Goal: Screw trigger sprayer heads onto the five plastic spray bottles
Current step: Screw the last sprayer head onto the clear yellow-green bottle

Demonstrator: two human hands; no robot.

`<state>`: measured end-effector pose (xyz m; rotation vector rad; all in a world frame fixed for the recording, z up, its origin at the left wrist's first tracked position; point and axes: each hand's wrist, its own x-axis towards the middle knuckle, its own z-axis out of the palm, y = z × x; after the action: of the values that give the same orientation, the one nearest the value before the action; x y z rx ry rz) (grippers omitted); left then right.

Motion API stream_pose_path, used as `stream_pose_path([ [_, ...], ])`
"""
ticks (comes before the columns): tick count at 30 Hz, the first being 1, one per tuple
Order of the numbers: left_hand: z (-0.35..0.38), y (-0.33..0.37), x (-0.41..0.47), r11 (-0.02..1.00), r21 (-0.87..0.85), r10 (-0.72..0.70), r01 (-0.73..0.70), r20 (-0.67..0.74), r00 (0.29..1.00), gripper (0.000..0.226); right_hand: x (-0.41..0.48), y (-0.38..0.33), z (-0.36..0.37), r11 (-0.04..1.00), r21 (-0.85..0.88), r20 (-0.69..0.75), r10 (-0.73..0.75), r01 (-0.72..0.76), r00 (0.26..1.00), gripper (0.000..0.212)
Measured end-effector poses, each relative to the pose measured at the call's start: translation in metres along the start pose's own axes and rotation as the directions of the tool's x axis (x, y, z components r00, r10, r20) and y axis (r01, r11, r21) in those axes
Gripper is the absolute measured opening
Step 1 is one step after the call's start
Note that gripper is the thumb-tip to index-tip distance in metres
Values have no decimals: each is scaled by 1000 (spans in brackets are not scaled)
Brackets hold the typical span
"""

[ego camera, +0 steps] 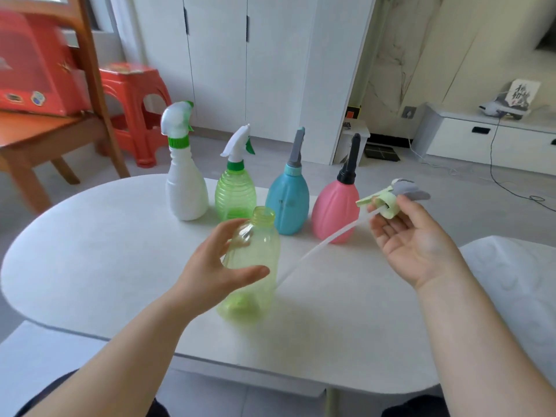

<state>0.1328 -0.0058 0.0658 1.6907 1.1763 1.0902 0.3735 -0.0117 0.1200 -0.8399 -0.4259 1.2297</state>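
Observation:
A clear light-green bottle (255, 260) with an open threaded neck stands on the white table (90, 266), and my left hand (216, 266) is wrapped around its middle. My right hand (412, 239), palm up, pinches a grey and pale-green trigger sprayer head (397, 195) at its fingertips. The head's long white dip tube (319, 248) slants down-left, its tip beside the bottle, outside it. Behind stand a white bottle (186, 188), a ribbed green bottle (236, 191), a blue bottle (288, 200) and a pink bottle (335, 212), each with a head on top.
A wooden chair (60, 136) with a red box and an orange plastic stool (135, 97) stand at the back left. White cabinets line the far wall. A low white unit (487, 139) with a cable sits at the right. A white cushion (517, 281) borders the table's right edge.

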Motion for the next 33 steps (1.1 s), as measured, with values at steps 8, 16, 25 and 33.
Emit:
stream_pose_path([
  [8,-17,-14,0,994,93,54,-58,40,998,71,11,-16,35,992,66,70,-110,106,991,37],
  [16,-15,-16,0,993,83,84,-89,64,994,74,24,-38,52,974,112,59,-206,199,977,19],
  [25,-13,-17,1,992,82,91,-97,65,994,75,25,-27,65,977,-22,142,-205,211,968,17],
  [33,-14,-17,3,993,75,85,-90,62,994,75,24,-38,68,970,68,115,-241,234,964,17],
])
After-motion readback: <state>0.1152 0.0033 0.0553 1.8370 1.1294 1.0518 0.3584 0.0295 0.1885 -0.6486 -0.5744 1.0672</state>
